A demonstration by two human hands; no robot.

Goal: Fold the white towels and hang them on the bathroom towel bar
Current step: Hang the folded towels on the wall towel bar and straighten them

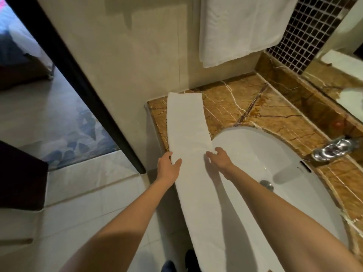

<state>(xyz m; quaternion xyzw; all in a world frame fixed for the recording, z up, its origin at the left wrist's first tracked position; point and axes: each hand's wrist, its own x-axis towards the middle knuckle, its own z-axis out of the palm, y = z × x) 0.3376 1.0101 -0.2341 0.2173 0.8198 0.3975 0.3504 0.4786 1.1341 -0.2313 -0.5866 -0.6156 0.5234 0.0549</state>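
While the folded towel (188,134) lies as a long strip on the table (245,103) just left of the sink (255,146), your left hand (169,166) pinches its edge away from the sink, thumb on top. Your right hand (220,157) curls its fingers onto the sink-side edge; whether it grips cannot be told.

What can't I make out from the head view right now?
Head view only.
Towel bar: cut off by the top edge, above the hanging towel.
Folded towel: its near end runs off the bottom edge.
Left hand and right hand: pinching or only touching the towel's edges, fingertips too small to tell.
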